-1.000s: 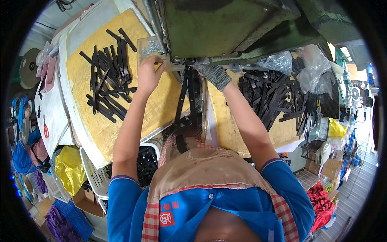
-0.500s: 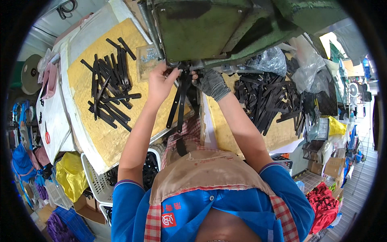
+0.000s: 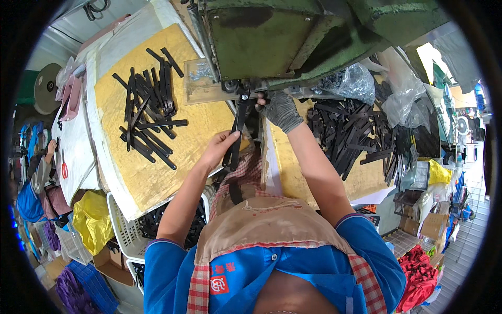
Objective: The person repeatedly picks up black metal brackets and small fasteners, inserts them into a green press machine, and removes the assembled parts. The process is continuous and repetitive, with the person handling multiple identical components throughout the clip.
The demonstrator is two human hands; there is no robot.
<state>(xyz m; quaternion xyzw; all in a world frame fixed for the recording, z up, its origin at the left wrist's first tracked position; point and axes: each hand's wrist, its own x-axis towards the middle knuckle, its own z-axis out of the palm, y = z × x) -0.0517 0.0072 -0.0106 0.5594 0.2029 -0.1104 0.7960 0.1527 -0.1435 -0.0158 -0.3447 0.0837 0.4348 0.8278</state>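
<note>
A pair of black flat strips with holes (image 3: 238,125) hangs below the green machine (image 3: 256,44), joined at the upper end by a shiny round fastener. My bare left hand (image 3: 219,146) is closed on their lower part, thumb on top. My right hand (image 3: 281,111), in a grey glove with bare fingertips, is curled just right of the joined end, under the machine's edge. What its fingers hold, if anything, is hidden. A clear tray (image 3: 194,94) with small silvery fasteners stands left of the strips.
Loose black strips (image 3: 149,104) lie on the left yellow board (image 3: 115,152), and a larger heap (image 3: 348,131) on the right one. A plastic bag of fasteners (image 3: 350,83) sits behind that heap. White baskets (image 3: 123,230) stand below left. Another person's hand (image 3: 51,149) shows far left.
My left hand has moved down from the strips' upper end to their lower part. The two strips have swung closer together. My right hand has stayed near the machine.
</note>
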